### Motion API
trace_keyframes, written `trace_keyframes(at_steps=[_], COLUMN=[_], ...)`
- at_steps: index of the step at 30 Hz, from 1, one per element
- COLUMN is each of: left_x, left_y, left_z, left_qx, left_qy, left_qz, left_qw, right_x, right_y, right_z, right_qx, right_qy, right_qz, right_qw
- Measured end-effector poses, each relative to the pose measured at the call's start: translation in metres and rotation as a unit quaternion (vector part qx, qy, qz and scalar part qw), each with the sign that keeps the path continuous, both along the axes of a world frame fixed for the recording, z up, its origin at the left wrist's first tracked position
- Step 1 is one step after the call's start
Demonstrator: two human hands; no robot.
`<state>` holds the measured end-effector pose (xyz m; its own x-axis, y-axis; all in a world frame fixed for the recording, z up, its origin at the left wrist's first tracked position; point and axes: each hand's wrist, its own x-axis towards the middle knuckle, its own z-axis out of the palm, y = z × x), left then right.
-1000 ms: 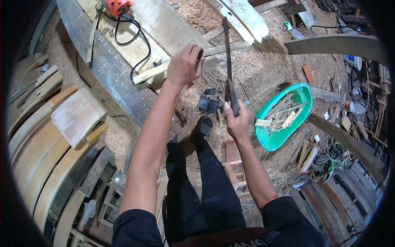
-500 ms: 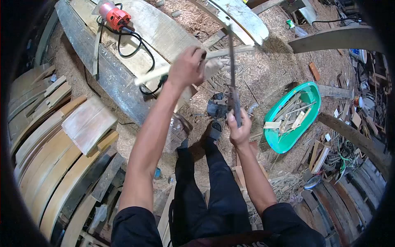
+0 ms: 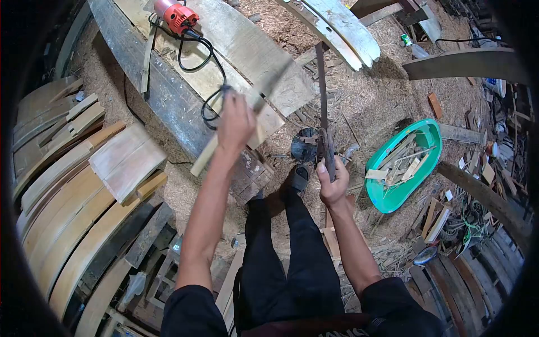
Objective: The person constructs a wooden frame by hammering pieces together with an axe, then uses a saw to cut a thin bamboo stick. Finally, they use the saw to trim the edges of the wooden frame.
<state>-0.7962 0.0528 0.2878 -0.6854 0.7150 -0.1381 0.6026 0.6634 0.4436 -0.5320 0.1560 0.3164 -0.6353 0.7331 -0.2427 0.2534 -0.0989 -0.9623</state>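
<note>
Strip in left hand, dark bladed tool in right, well apart

Left hand [image 3: 236, 124]: fingers curled round a thin wood strip [image 3: 205, 159], back of hand to camera. Strip runs slantwise, pale lower end sticking out below the hand toward the body, upper end out ahead and blurred. It crosses in view over the near end of the wide boards [image 3: 252, 53]; can't tell if it touches them

Right hand [image 3: 335, 182]: clenched on the handle of a long dark bladed tool [image 3: 323, 101], thumb along the handle. Blade points up and away from the body, roughly upright in view. Gap between blade and strip

Around the left hand: black cord [image 3: 212, 62] loops over the boards just beyond it and leads to a red power tool [image 3: 182, 20] lying on them. Dark grey plank [image 3: 168, 106] edges the boards on the left

Around the right hand: green tub [image 3: 391, 201] on the floor to its right, wood offcuts [image 3: 405, 160] inside. Floor [image 3: 373, 104] littered with shavings. Sandalled foot [image 3: 301, 177] on it, left of the hand

Far left: curved timbers [image 3: 90, 224] laid side by side, pale panel [image 3: 128, 160] on top
</note>
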Motion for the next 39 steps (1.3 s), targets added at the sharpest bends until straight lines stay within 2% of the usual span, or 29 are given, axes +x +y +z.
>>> trace_keyframes(at_steps=[1, 2, 4, 7, 10, 13, 16, 20, 21, 23, 25, 31, 39], left_x=[-0.014, -0.027, -0.058, -0.067, -0.032, 0.004, 0.018, 0.015, 0.009, 0.002, -0.002, -0.003, -0.009], left_y=[0.002, 0.003, 0.002, 0.019, 0.049, 0.07, 0.073, 0.085, 0.088, 0.103, 0.117, 0.125, 0.135], left_z=[0.006, 0.013, 0.006, 0.0, -0.014, -0.03, -0.038, -0.033, -0.032, -0.035, -0.045, -0.05, -0.059], left_qx=[0.008, -0.016, 0.05, 0.087, 0.077, 0.122, 0.144, 0.194, 0.178, 0.142, 0.079, 0.051, 0.111], left_qy=[0.178, 0.116, 0.239, 0.136, 0.052, 0.124, 0.169, 0.153, 0.105, 0.15, 0.166, 0.113, 0.13], left_qz=[-0.016, 0.051, 0.038, -0.048, -0.127, -0.165, -0.117, -0.033, -0.015, 0.051, 0.12, 0.141, 0.213], left_qw=[0.984, 0.992, 0.969, 0.986, 0.987, 0.971, 0.968, 0.968, 0.978, 0.977, 0.976, 0.982, 0.962], right_x=[-0.002, -0.005, -0.01, -0.01, -0.003, 0.005, 0.007, -0.004, -0.008, -0.014, -0.013, -0.017, -0.029], right_y=[-0.002, -0.003, -0.007, -0.012, -0.016, -0.011, -0.005, 0.005, 0.004, 0.001, -0.005, -0.026, -0.012], right_z=[0.001, 0.003, 0.005, 0.002, -0.012, -0.018, -0.024, -0.027, -0.026, -0.025, -0.034, -0.037, -0.034], right_qx=[-0.005, -0.011, -0.016, -0.022, -0.04, -0.034, -0.016, 0.02, 0.022, 0.018, 0.034, 0.009, 0.052], right_qy=[0.0, -0.001, -0.006, -0.011, -0.001, -0.012, -0.028, 0.007, 0.02, 0.033, -0.003, -0.048, -0.046], right_qz=[-0.001, -0.002, -0.004, -0.02, -0.042, -0.033, -0.017, 0.01, 0.014, 0.023, 0.027, -0.038, -0.05], right_qw=[1.0, 1.0, 1.0, 0.999, 0.998, 0.999, 0.999, 1.0, 0.999, 0.999, 0.999, 0.998, 0.996])
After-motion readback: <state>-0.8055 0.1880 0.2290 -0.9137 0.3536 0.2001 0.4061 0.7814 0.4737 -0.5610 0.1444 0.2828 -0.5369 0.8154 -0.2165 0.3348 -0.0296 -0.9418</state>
